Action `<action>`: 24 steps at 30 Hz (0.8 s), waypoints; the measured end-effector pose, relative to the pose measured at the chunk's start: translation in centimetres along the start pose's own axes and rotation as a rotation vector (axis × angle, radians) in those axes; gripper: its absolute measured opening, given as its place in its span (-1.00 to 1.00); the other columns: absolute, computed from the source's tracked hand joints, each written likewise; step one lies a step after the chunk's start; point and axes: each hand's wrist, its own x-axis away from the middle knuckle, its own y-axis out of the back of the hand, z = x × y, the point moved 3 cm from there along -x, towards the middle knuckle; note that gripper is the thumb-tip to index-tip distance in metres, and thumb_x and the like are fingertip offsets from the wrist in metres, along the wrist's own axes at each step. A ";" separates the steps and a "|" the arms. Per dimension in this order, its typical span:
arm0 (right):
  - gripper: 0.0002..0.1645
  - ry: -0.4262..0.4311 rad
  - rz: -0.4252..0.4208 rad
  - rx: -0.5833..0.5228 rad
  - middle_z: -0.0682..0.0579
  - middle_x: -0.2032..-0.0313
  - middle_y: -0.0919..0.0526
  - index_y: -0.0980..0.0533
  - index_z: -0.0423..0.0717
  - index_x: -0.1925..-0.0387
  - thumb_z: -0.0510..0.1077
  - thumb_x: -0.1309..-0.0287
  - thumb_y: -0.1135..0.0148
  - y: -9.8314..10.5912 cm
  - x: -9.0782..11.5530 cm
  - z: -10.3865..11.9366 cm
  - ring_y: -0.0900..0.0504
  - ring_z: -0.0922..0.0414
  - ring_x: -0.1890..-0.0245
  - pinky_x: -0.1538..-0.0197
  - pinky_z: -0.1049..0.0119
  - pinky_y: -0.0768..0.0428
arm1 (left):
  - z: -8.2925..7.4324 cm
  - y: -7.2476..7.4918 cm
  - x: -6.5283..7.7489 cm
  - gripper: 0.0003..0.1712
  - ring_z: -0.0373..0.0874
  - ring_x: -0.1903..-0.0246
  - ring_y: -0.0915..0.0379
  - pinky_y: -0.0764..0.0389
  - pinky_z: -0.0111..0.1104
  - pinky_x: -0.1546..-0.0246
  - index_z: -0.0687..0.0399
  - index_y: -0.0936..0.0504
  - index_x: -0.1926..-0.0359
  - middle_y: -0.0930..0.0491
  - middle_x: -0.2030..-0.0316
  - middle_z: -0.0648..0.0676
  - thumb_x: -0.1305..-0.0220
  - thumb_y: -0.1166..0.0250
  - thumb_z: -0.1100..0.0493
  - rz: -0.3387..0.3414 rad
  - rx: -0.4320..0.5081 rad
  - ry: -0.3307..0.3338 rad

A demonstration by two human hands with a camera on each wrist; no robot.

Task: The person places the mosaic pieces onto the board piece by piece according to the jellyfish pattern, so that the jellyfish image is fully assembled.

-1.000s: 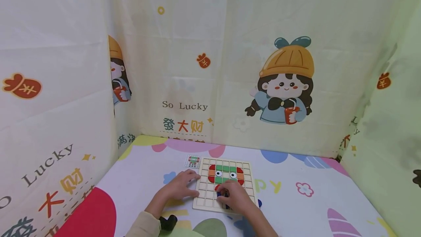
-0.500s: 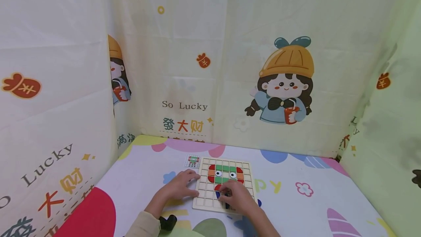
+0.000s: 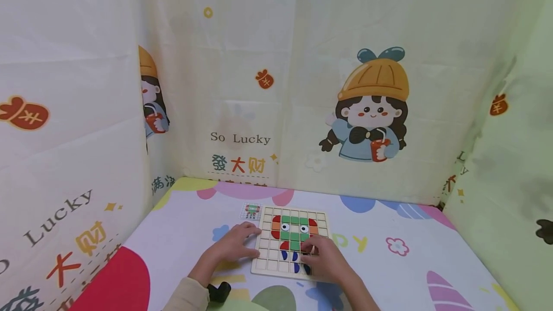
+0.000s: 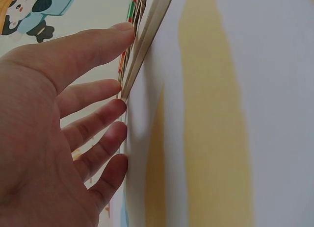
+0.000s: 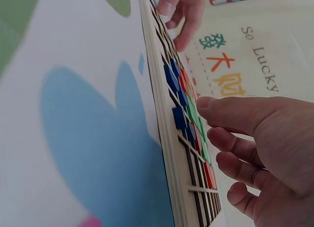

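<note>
A wooden grid board [image 3: 266,256] lies on the table with coloured pieces in its cells. Green pieces [image 3: 295,236], red and orange pieces and two eye pieces form a face-like pattern. Several dark blue pieces [image 5: 180,116] sit below it. My left hand [image 3: 236,244] rests at the board's left edge, its fingertips [image 4: 117,107] touching the rim and its fingers spread. Over the board's lower right side is my right hand [image 3: 324,257], covering some cells. In the right wrist view, its thumb and loosely bent fingers are apart, with nothing visible between them.
A small picture card [image 3: 250,211] lies by the board's upper left corner. The tabletop [image 3: 376,248] carries a printed colourful pattern. Printed cloth walls [image 3: 298,85] enclose the back and both sides. A black object [image 3: 220,293] is at my left cuff.
My right hand has shifted right across the board, uncovering dark blue pieces and a green one in the lower rows. My left hand has stayed at the board's edge.
</note>
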 end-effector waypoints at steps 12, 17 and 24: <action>-0.78 -0.045 -0.043 -0.009 0.18 0.40 -0.55 -0.65 0.04 0.27 -0.11 0.03 -0.46 2.2 1.1 -1.7 -0.43 0.21 0.37 0.38 0.49 -0.42 | -0.1 0.2 0.2 -0.29 0.14 -0.28 -0.22 -0.33 0.14 -0.26 -0.04 -0.50 -0.25 -0.35 -0.29 0.14 -0.07 -0.43 -0.09 -0.004 0.008 0.001; -0.78 -0.057 -0.066 -0.014 0.18 0.41 -0.54 -0.66 0.02 0.29 -0.15 0.06 -0.48 2.8 1.7 -2.7 -0.41 0.23 0.41 0.41 0.48 -0.39 | 0.1 0.1 0.1 -0.28 0.14 -0.28 -0.22 -0.34 0.14 -0.26 -0.04 -0.49 -0.25 -0.35 -0.29 0.14 -0.07 -0.43 -0.11 -0.001 0.006 -0.008; -0.79 -0.062 -0.069 -0.025 0.14 0.42 -0.57 -0.65 -0.04 0.31 -0.26 0.07 -0.44 3.8 2.5 -4.1 -0.40 0.28 0.45 0.42 0.46 -0.41 | 0.1 0.1 0.1 -0.29 0.14 -0.28 -0.22 -0.34 0.15 -0.26 -0.05 -0.49 -0.25 -0.35 -0.29 0.13 -0.07 -0.43 -0.10 0.000 0.001 -0.007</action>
